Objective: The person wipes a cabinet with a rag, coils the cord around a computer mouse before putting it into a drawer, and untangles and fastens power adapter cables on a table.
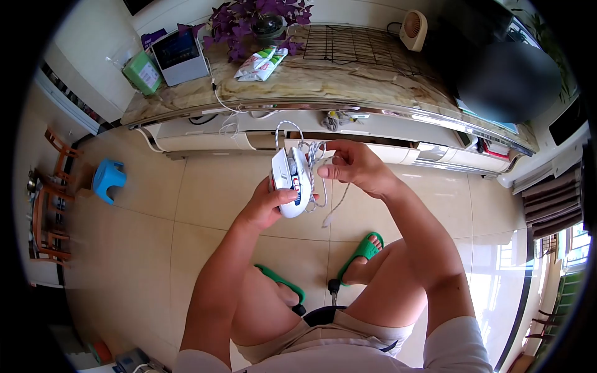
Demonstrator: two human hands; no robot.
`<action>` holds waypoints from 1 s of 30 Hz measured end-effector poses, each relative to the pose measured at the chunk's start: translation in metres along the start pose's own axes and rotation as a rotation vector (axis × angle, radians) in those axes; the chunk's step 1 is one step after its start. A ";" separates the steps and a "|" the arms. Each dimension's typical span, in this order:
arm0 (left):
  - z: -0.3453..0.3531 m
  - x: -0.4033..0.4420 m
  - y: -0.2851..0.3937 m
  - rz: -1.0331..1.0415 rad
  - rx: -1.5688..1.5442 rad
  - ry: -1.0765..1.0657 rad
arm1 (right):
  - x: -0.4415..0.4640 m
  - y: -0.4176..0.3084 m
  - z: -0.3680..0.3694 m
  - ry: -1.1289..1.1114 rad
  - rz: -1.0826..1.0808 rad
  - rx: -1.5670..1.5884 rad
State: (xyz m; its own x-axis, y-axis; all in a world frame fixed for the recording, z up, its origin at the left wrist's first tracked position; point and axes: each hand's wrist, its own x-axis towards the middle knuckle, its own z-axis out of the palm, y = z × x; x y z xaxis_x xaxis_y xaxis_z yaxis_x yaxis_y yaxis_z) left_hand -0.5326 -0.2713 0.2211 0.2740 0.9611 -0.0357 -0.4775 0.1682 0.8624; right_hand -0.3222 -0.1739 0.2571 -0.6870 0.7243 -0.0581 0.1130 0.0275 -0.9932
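A white computer mouse [290, 180] with blue and red details on its side is gripped in my left hand [266, 204], the thumb pressed along it. Its braided grey-and-white cable [316, 149] hangs in loops beside the mouse, one loop arching above it. My right hand [357, 166] is closed in a pinch on the looped cable, just right of the mouse. A loose cable end with a pale plug [327, 220] dangles below my right hand.
Ahead stands a marble-topped cabinet [348, 84] bearing a purple plant [239, 28], a tablet-like screen [179, 53], a snack packet [261, 64], a wire rack [354, 46] and a small fan [413, 30]. A blue stool [109, 179] sits left on the tiled floor [205, 193].
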 end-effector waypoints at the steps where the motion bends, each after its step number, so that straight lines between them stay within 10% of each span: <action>1: 0.002 0.001 -0.002 0.002 -0.003 0.012 | 0.001 -0.002 0.003 0.034 0.058 0.116; 30: 0.011 0.000 -0.010 -0.009 -0.316 0.021 | 0.006 0.004 0.020 0.178 0.068 0.748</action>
State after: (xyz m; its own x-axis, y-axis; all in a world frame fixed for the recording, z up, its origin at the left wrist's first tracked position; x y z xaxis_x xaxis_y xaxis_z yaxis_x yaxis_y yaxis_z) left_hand -0.5191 -0.2756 0.2183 0.2634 0.9631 -0.0560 -0.7119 0.2332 0.6624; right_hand -0.3401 -0.1830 0.2510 -0.5630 0.8093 -0.1675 -0.4077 -0.4483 -0.7955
